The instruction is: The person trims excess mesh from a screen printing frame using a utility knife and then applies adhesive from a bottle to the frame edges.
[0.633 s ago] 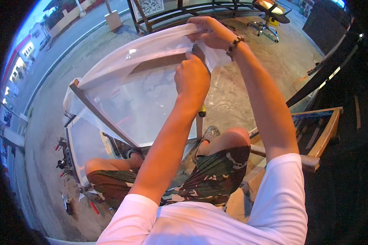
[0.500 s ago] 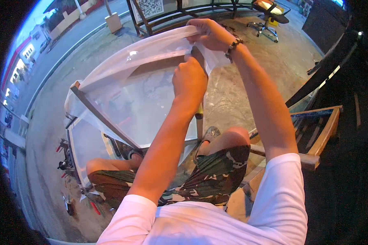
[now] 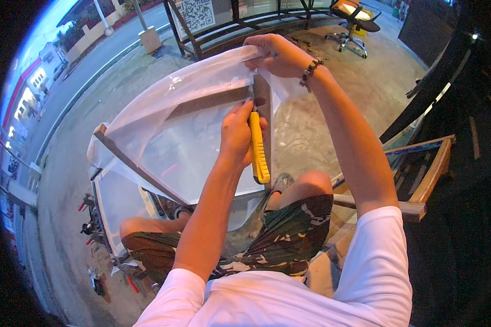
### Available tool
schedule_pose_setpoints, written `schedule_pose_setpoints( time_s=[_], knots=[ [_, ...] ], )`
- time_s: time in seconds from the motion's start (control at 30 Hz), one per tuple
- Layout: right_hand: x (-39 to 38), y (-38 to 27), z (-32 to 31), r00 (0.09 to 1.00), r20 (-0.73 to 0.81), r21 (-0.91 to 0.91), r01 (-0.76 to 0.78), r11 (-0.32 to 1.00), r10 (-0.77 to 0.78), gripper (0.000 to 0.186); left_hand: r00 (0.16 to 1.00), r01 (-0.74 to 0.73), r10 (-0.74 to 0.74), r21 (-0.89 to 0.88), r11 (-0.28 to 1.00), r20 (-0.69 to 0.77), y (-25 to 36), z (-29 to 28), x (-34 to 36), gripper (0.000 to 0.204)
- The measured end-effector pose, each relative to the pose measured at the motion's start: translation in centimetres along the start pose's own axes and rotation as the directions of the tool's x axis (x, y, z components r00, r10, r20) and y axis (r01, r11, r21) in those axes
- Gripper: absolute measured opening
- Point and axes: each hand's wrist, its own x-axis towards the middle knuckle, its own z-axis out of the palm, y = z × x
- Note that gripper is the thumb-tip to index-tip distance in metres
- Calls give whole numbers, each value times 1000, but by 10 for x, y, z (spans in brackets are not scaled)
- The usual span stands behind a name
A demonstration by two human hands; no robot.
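Observation:
My left hand [image 3: 235,133] is closed on a yellow utility knife [image 3: 259,152], its blade pointing up beside the upper right corner of a screen frame [image 3: 133,162]. My right hand [image 3: 281,57], above it, is closed on the gathered edge of white translucent mesh fabric [image 3: 180,82]. This loose edge arches over the frame's top bar, and more fabric hangs down past the right side. The frame stands tilted between my knees, mesh across its opening. My right fingertips are partly hidden by the fabric.
A second screen frame [image 3: 114,210] with clamps lies at left, near scattered tools [image 3: 97,280]. A wooden frame [image 3: 431,174] is at right. Behind are a dark metal rack [image 3: 234,16] with a printed board, an office chair [image 3: 354,24] and, at far left, a road [image 3: 76,60].
My left hand has moved down and slightly left, bringing the knife's yellow handle into full view. My right hand and the held fabric edge sit a little lower.

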Motion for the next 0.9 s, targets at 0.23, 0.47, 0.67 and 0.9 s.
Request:
schedule_pose_setpoints(
  time_s=[0.23, 0.47, 0.67, 0.9],
  knots=[
    [-4, -9, -6, 999, 43, 19, -4, 1000, 3, 25, 991, 133, -131, -148, 980, 24, 6, 15, -4, 28],
    [-8, -16, -5, 998, 35, -2, -51, 999, 51, 29, 978, 198, -167, -295, 935, 129, -1, 1, 7, 30],
    [-10, -12, -6, 1000, -5, -87, 26, 996, -27, 33, 963, 270, -262, -308, 912, 68, 10, 9, 6, 24],
    [-17, -38, -17, 999, 16, -247, 48, 968, -45, 28, 949, 315, -282, -412, 855, 140, 18, 20, 6, 21]
  ],
)
